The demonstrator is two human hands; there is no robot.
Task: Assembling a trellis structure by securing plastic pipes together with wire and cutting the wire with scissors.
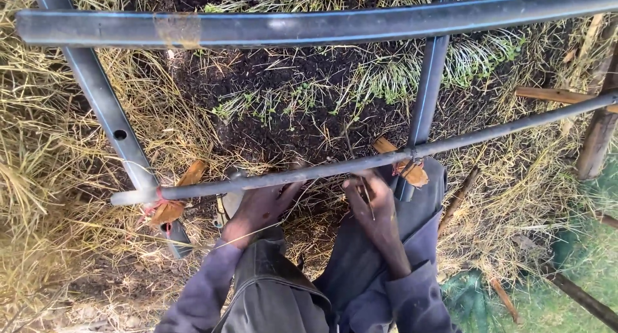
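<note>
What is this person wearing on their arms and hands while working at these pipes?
Both hands are bare: no gloves, rings or watch show on the left hand or the right hand. Long, loose sleeves of dusky blue-purple cloth cover both arms, ending just short of the wrists.

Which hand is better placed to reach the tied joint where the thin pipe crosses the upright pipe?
Probably the right hand: it sits just beside the tied joint under the thin pipe, while the left hand is farther along, toward the other end.
</note>
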